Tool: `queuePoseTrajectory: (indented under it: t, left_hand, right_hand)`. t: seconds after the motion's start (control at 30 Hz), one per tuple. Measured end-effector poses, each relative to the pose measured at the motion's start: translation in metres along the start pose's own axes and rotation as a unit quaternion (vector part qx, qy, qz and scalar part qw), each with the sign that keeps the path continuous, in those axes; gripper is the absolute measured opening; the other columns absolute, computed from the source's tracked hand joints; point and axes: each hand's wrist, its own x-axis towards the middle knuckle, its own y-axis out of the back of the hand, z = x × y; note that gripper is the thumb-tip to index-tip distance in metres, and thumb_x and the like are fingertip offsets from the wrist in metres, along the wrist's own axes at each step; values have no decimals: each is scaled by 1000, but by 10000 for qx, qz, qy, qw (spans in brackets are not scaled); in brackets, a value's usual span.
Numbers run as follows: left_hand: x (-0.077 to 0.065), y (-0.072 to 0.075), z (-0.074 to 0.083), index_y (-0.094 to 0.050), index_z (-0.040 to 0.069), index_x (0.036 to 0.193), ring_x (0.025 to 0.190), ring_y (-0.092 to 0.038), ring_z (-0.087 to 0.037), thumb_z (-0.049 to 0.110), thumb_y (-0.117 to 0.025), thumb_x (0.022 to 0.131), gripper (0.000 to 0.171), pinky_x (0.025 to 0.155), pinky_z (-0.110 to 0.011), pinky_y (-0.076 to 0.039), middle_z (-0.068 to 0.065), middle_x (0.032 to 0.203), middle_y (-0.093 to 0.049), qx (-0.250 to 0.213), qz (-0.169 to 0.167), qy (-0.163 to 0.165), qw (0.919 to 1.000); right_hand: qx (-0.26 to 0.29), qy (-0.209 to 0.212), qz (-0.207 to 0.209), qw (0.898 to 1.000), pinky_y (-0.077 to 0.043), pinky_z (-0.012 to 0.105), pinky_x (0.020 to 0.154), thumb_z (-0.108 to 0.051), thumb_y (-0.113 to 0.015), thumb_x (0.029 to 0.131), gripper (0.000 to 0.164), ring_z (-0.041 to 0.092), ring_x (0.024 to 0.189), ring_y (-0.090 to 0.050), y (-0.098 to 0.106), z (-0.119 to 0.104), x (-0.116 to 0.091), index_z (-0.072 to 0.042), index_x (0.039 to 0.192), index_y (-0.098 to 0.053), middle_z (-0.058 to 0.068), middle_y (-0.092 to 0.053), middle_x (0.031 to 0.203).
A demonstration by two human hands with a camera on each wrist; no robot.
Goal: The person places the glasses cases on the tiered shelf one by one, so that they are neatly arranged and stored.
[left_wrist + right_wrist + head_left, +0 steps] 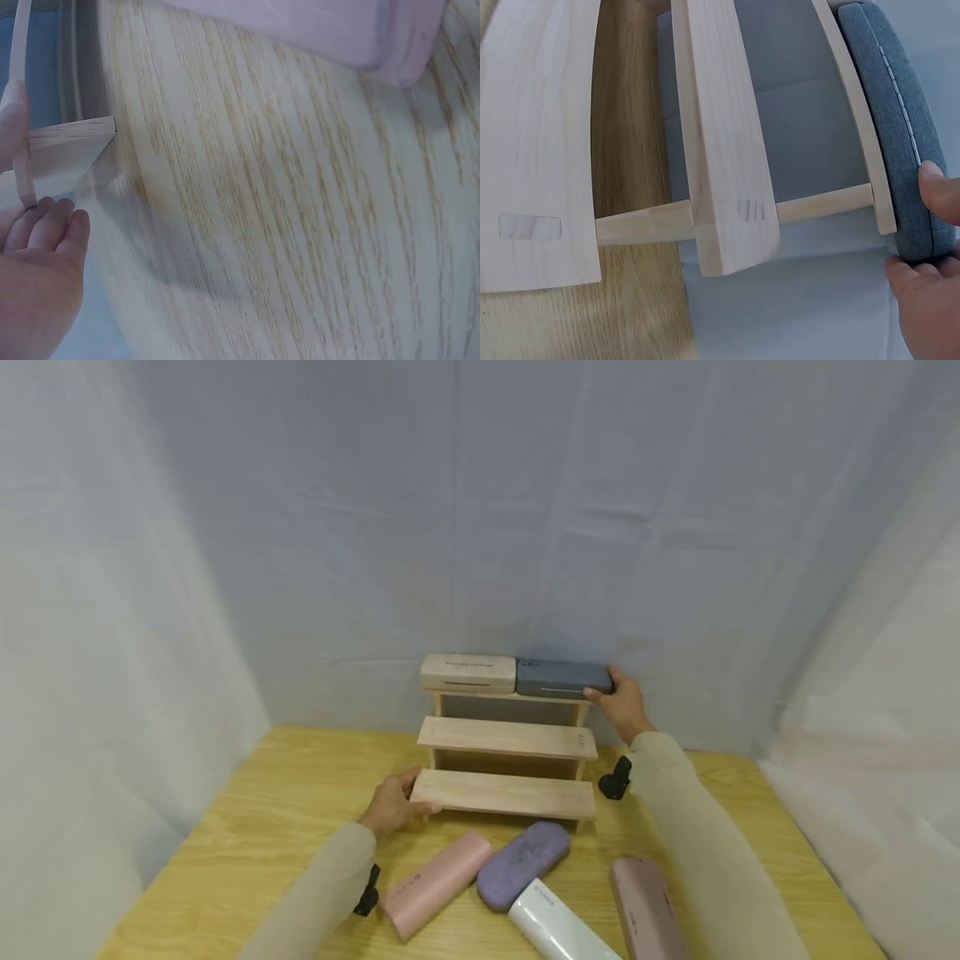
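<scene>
One blue case [562,679] lies left of the right hand [625,704] gripping it.

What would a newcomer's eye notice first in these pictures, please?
Probably the central pale wooden three-tier stand, with an oblong beige case and an oblong blue-grey fabric case on top. The right hand grips the latter's right end; the left hand holds the left end of the lowest shelf. In front lie a long pink case, a rounded purple case, a glossy white case and a long mauve case.
</scene>
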Motion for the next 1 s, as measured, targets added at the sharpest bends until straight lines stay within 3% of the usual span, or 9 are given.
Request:
queuePoseTrajectory:
  t: [0.6, 1.0]
  left_hand:
    - [3, -3, -2, -34, -11, 143, 128, -46, -38, 13, -80, 76, 85, 102, -45, -43, -27, 141, -44, 163, -39, 126, 9998]
    - [4, -4, -2, -34, -10, 143, 127, -46, -39, 14, -81, 75, 86, 101, -46, -45, -27, 140, -45, 275, -54, 66, 9996]
  right_hand:
    - [-234, -6, 356, 9991, -26, 46, 115, -20, -59, 97, 74, 32, 145, -15, -4, 5, -2, -8, 154, -14, 15, -13, 159]
    - [-362, -28, 151, 9992, -29, 48, 113, -23, -59, 97, 79, 35, 145, -16, 0, 0, -7, -6, 154, -8, 18, -9, 159]
